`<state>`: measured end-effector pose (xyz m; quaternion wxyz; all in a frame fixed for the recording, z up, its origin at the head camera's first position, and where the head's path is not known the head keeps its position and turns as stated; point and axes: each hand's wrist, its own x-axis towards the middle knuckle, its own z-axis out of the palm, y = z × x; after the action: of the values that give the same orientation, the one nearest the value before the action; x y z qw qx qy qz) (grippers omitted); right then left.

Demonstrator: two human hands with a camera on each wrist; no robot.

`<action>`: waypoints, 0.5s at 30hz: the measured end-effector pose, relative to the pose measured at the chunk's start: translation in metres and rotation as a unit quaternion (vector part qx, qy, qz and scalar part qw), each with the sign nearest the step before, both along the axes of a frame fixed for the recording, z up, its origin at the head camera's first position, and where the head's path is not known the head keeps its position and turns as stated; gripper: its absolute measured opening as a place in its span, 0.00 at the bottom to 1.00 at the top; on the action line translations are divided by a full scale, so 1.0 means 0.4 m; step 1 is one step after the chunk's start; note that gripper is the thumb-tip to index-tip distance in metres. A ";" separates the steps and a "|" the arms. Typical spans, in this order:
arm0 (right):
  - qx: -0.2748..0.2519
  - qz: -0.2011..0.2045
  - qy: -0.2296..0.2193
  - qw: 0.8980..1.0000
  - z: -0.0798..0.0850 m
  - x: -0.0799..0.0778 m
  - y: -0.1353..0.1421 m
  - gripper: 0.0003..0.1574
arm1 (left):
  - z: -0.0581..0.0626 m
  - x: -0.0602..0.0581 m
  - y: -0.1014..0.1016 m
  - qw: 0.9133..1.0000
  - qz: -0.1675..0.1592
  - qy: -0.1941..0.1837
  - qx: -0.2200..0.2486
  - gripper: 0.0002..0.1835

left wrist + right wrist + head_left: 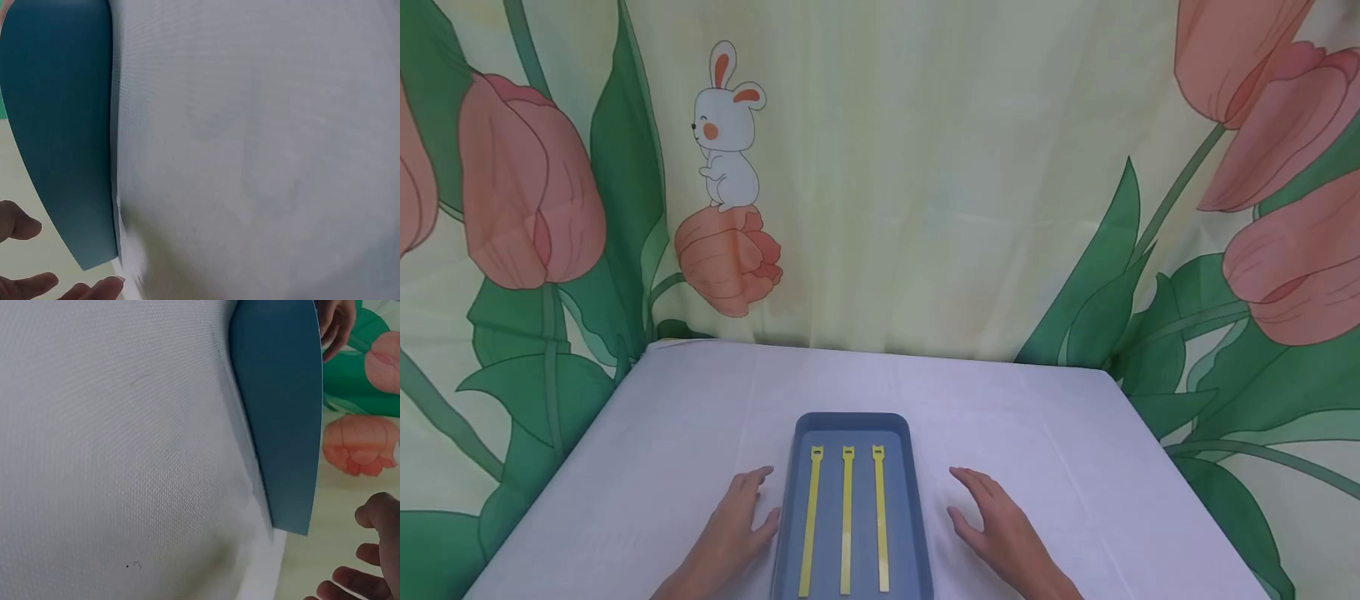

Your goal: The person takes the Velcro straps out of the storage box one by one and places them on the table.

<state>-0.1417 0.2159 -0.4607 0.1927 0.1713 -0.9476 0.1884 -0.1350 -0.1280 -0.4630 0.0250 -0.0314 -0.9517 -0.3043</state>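
Observation:
A blue-grey tray (863, 422) lies on the table at the near middle. Inside it, three yellow straps, each with a slotted head at the far end, lie lengthwise side by side: a left strap (810, 525), a middle strap (847, 525) and a right strap (882, 525). My left hand (730, 529) is just left of the tray, fingers relaxed, holding nothing. On the other side my right hand (1003, 533) is held apart from the tray, its fingers loosely bent and nothing in them. Both wrist views show the tray's outer side wall (62, 125) beside the fingers.
A white cloth (1000, 417) covers the table. Behind the table's far edge hangs a pale curtain (910, 183) printed with tulips, leaves and a white rabbit.

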 end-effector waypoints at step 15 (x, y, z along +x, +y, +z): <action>-0.042 -0.014 -0.093 0.995 0.024 0.010 -0.022 0.30 | 0.014 0.001 -0.002 1.000 0.003 -0.023 0.005 0.29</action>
<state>-0.1378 0.2072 -0.4510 0.1136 0.1314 -0.9549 0.2407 -0.1345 -0.1289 -0.4573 0.0039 -0.0210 -0.9505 -0.3100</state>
